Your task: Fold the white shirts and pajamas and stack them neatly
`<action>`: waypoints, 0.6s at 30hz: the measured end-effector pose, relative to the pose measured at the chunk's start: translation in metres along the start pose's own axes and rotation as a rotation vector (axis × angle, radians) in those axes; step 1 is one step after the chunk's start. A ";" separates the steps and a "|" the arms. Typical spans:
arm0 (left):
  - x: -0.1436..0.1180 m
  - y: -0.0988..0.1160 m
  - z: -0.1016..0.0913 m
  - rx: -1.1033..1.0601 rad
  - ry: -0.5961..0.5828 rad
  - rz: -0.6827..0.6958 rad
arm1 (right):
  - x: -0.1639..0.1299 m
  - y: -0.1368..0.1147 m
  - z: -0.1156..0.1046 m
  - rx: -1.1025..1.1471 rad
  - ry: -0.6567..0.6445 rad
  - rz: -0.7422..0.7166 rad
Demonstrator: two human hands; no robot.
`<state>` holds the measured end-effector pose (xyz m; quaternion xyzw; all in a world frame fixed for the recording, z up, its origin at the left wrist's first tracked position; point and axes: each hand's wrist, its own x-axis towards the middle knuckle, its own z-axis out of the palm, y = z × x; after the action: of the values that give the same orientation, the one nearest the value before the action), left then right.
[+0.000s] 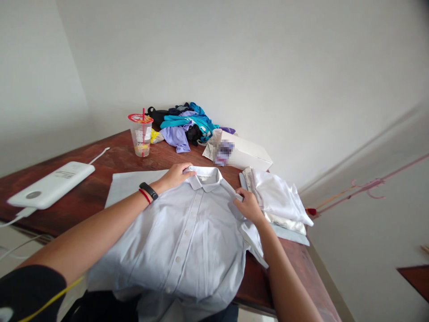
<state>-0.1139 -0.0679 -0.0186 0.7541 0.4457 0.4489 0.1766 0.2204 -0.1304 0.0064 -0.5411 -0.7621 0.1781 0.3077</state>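
With the pale blue button-front shirt (187, 232) lying face-up on the dark wooden table (110, 156), the left hand (176, 175) pinches its collar and the right hand (248, 205) grips its shoulder seam, so both should pull evenly to flatten it.

**Both my arms stretched forward, hands set apart and palms down**

My left arm comes in from the lower left, bare from a dark short sleeve down to the wrist, where I wear a black band and a thin red one beside it. My left hand (176, 175) lies palm down at the far end of its reach, fingers curled and pinching, the thumb tucked under. My right arm rises from the lower right edge, bare along its whole length, the forearm angled inward. My right hand (248, 205) also faces down, knuckles raised, fingertips pressed together in a pinch. The two hands sit well apart, at nearly the same distance from me.
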 end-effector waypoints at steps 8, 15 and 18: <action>0.000 0.003 -0.001 -0.001 -0.015 0.006 | 0.001 0.007 0.003 -0.006 -0.010 -0.020; -0.001 0.007 -0.002 -0.007 -0.013 -0.014 | 0.002 0.009 0.004 -0.043 0.002 -0.006; -0.001 0.005 -0.002 -0.015 -0.033 -0.002 | 0.001 0.008 0.004 -0.075 -0.021 0.004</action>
<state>-0.1136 -0.0722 -0.0146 0.7594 0.4402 0.4398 0.1900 0.2232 -0.1261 -0.0014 -0.5519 -0.7702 0.1557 0.2791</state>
